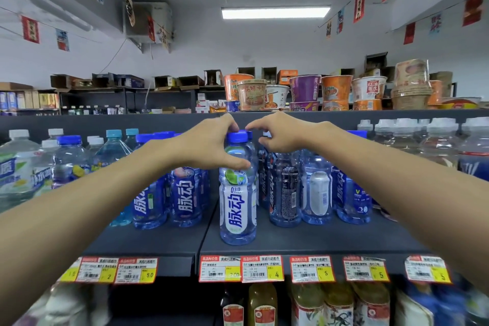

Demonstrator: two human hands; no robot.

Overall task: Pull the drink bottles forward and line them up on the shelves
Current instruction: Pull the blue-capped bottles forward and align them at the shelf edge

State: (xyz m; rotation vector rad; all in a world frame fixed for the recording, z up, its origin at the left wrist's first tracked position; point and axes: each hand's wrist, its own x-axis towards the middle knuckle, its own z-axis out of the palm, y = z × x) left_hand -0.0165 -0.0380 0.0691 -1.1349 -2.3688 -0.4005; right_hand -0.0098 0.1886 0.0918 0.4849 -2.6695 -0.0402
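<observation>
Left grip (206, 145) clamped round the shoulder and blue cap of a lime-labelled drink bottle (238, 193), thumb across its front; right grip (283, 135) just beside, fingers curled over the caps behind, no telling whether closed on anything. Nearest the lens, red-and-yellow price tags (262, 268) along the edge of the shelf (304, 243), with darker bottles (262, 302) on the tier below. Held bottle upright and alone near the shelf front, bare board either side. Set further back: two blue bottles (185, 193) to the left and a blue cluster (317, 188) to the right, several labels turned sideways or away. Judged an early stage: one bottle forward, the rest not yet pulled up and faced into a row. Tight packing behind likely the main hindrance, neighbours easily knocked by a reaching wrist. Beyond, large water bottles (18, 167) at far left, clear white-capped bottles (436, 140) at far right, instant noodle cups (304, 91) along the top shelf
</observation>
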